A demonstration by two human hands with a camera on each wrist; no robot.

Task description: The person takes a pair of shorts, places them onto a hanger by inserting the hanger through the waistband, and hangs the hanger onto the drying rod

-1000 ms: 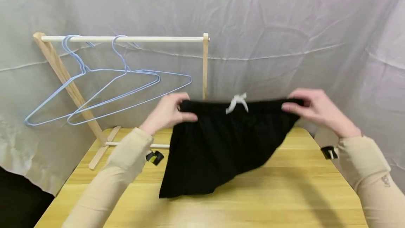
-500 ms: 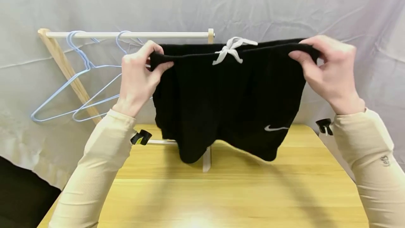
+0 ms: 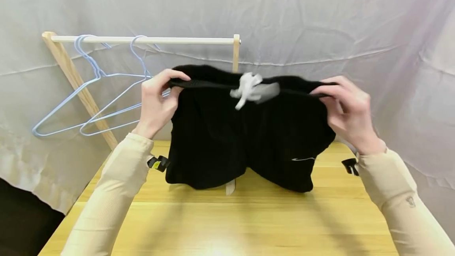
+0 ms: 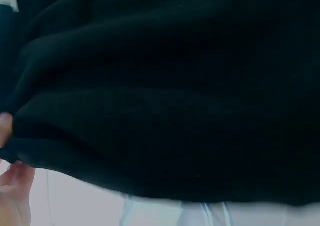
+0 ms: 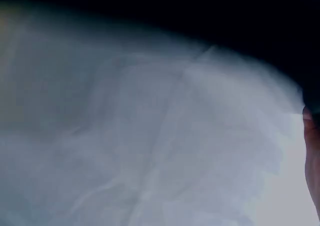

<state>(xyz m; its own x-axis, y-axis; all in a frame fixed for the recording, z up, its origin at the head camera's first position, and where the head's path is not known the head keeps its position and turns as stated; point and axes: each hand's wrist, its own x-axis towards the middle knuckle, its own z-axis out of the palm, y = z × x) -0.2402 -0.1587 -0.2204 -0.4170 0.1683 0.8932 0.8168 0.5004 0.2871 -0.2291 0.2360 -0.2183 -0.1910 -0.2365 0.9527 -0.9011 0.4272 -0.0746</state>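
Observation:
Black shorts (image 3: 245, 129) hang by their waistband above the table, stretched between both hands in the head view. A white drawstring bow (image 3: 247, 88), partly blurred, sits at the middle of the waistband, and a small white swoosh (image 3: 303, 159) marks the leg at right. My left hand (image 3: 160, 100) pinches the waistband's left end between thumb and fingers. At the other end my right hand (image 3: 348, 110) grips the band, fingers over the top edge and the thumb lower down. In the left wrist view the black cloth (image 4: 165, 105) fills most of the picture.
Behind and to the left stands a rack with a white rail (image 3: 185, 40) and wooden legs (image 3: 78, 86). Several light blue hangers (image 3: 64, 104) hang on it, partly covered by the left hand. Below lies the wooden table (image 3: 220, 224); grey cloth (image 3: 320, 19) forms the backdrop.
The shorts were first raised and spread toward the rack, then the waistband came down a little. The right hand has moved lower and inward; both hands keep their hold.

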